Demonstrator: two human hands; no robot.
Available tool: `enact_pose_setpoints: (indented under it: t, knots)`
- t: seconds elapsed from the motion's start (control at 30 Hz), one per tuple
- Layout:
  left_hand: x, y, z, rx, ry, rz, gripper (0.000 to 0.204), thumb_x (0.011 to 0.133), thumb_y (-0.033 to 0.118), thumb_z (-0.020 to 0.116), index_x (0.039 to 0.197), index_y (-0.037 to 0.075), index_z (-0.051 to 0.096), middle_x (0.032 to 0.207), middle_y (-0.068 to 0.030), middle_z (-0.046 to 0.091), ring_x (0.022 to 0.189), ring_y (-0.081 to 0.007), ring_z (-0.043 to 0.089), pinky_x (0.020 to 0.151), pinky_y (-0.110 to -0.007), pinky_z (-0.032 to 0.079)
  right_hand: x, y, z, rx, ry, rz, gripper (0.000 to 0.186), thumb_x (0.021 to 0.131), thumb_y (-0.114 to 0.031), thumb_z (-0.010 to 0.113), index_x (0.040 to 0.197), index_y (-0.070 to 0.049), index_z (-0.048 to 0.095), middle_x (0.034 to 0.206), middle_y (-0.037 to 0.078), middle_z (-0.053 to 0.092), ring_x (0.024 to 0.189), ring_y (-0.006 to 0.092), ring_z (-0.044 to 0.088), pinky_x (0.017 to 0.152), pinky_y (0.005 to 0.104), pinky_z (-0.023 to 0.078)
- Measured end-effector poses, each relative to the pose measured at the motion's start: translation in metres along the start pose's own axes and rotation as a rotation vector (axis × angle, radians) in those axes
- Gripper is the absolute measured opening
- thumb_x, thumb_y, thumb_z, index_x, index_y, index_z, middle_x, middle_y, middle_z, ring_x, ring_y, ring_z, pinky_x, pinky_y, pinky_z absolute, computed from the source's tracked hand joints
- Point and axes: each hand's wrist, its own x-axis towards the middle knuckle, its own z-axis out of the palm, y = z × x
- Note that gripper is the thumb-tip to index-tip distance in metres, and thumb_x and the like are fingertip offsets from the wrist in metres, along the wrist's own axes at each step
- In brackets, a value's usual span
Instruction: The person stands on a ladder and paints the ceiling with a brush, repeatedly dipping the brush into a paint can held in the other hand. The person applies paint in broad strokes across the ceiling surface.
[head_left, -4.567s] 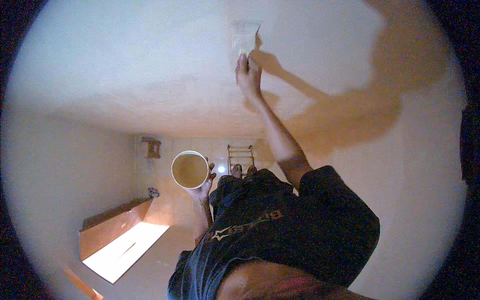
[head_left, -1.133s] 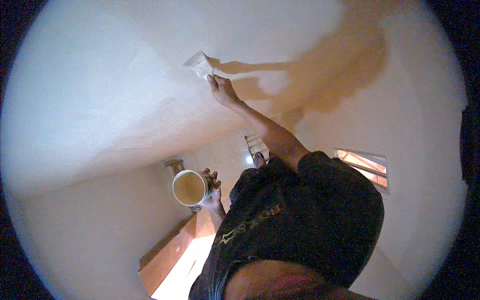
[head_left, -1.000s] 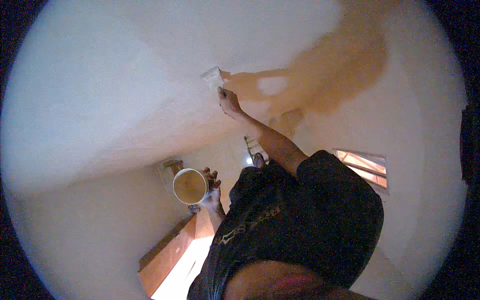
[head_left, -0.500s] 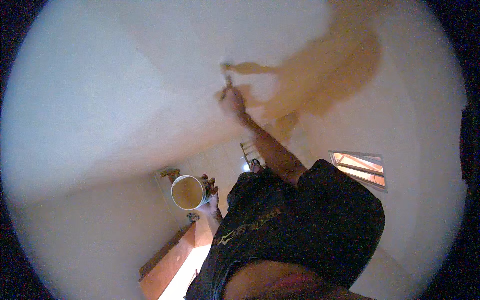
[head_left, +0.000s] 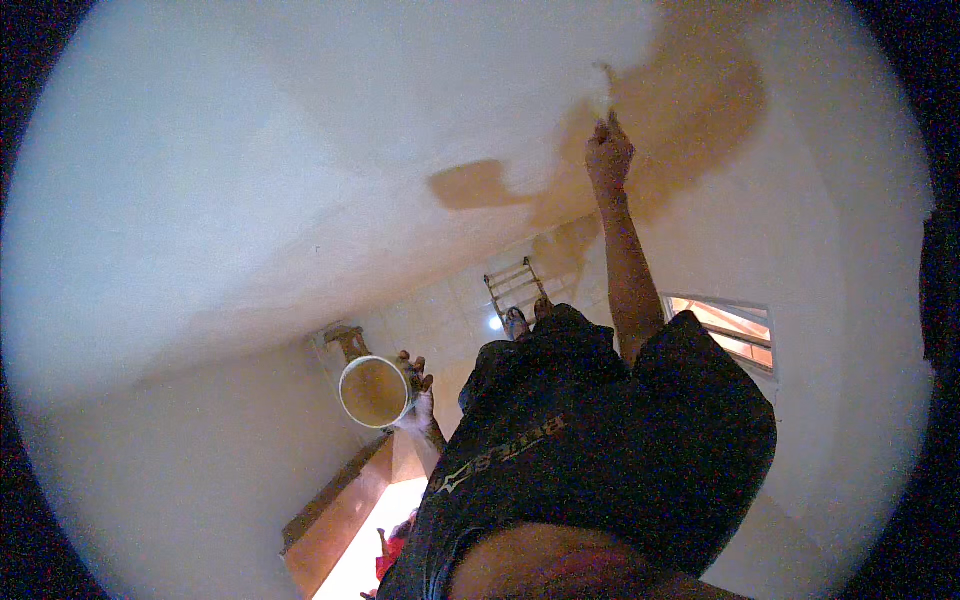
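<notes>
My right hand (head_left: 608,158) is raised against the pale wall (head_left: 330,130), its fingers closed round the handle of what looks like a paintbrush (head_left: 602,88). The brush's far end is pale and blurred at the wall's surface. Lower on the left, my left hand (head_left: 420,395) grips the side of a round white-rimmed bucket (head_left: 374,392), its mouth facing up. Inside the bucket everything looks brownish; how much liquid it holds I cannot tell.
A ladder (head_left: 513,286) stands below by my feet on the tiled floor (head_left: 430,325). At right is a louvred window (head_left: 728,333); lower left, an open wooden door (head_left: 340,515) and a person in red (head_left: 393,550). A brown shadow (head_left: 690,130) falls on the wall.
My right hand has swung right and up along the wall with the brush, and its shadow moved too. The bucket has barely shifted. A person in red has appeared in the doorway.
</notes>
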Motion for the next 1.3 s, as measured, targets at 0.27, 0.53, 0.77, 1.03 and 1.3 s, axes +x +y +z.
enact_pose_setpoints:
  t: [0.27, 0.53, 0.77, 1.03, 1.3]
  knots:
    - [-0.026, -0.003, -0.002, 0.107, 0.004, 0.068, 0.079, 0.088, 0.055, 0.068, 0.149, 0.013, 0.042, 0.148, -0.0227, 0.036, 0.125, -0.0447, 0.041, 0.086, -0.051, 0.053, -0.149, -0.108, 0.118, 0.602, -0.506, 0.295, 0.034, 0.095, -0.033, 0.068, 0.107, -0.001, 0.07, 0.066, 0.012, 0.064, 0.061, 0.0209, 0.062, 0.061, 0.0406, 0.05]
    - [0.03, 0.013, 0.009, -0.149, -0.08, -0.121, 0.069, 0.093, 0.044, 0.064, 0.151, 0.016, 0.042, 0.144, -0.0233, 0.039, 0.125, -0.0442, 0.041, 0.078, -0.049, 0.052, -0.071, -0.04, 0.052, 0.073, -0.588, -0.251, 0.036, 0.094, -0.018, 0.063, 0.128, -0.007, 0.067, 0.081, 0.021, 0.071, 0.062, 0.0323, 0.067, 0.059, 0.0445, 0.053]
    - [0.032, 0.005, 0.001, -0.107, -0.138, -0.162, 0.071, 0.093, 0.047, 0.063, 0.154, 0.019, 0.039, 0.147, -0.024, 0.039, 0.13, -0.0489, 0.041, 0.082, -0.052, 0.051, 0.041, 0.104, -0.028, -0.387, 0.218, -0.231, 0.028, 0.098, -0.023, 0.059, 0.118, -0.008, 0.071, 0.089, 0.021, 0.073, 0.069, 0.0331, 0.069, 0.062, 0.0459, 0.054]
    - [0.05, -0.006, 0.008, -0.049, -0.125, -0.147, 0.079, 0.082, 0.05, 0.074, 0.143, 0.006, 0.049, 0.147, -0.0223, 0.043, 0.126, -0.0442, 0.042, 0.084, -0.048, 0.05, -0.118, -0.061, 0.138, 1.083, -0.337, 0.456, 0.022, 0.094, -0.017, 0.059, 0.105, -0.001, 0.07, 0.071, 0.005, 0.059, 0.065, 0.0193, 0.056, 0.059, 0.0364, 0.045]
    - [0.047, -0.003, 0.009, -0.15, -0.179, -0.217, 0.074, 0.094, 0.054, 0.06, 0.155, 0.019, 0.038, 0.149, -0.0246, 0.038, 0.133, -0.0524, 0.041, 0.089, -0.057, 0.051, -0.071, -0.103, 0.039, 0.46, -0.426, -0.201, 0.032, 0.089, -0.016, 0.069, 0.119, -0.007, 0.073, 0.082, 0.021, 0.069, 0.056, 0.0203, 0.055, 0.056, 0.0369, 0.048]
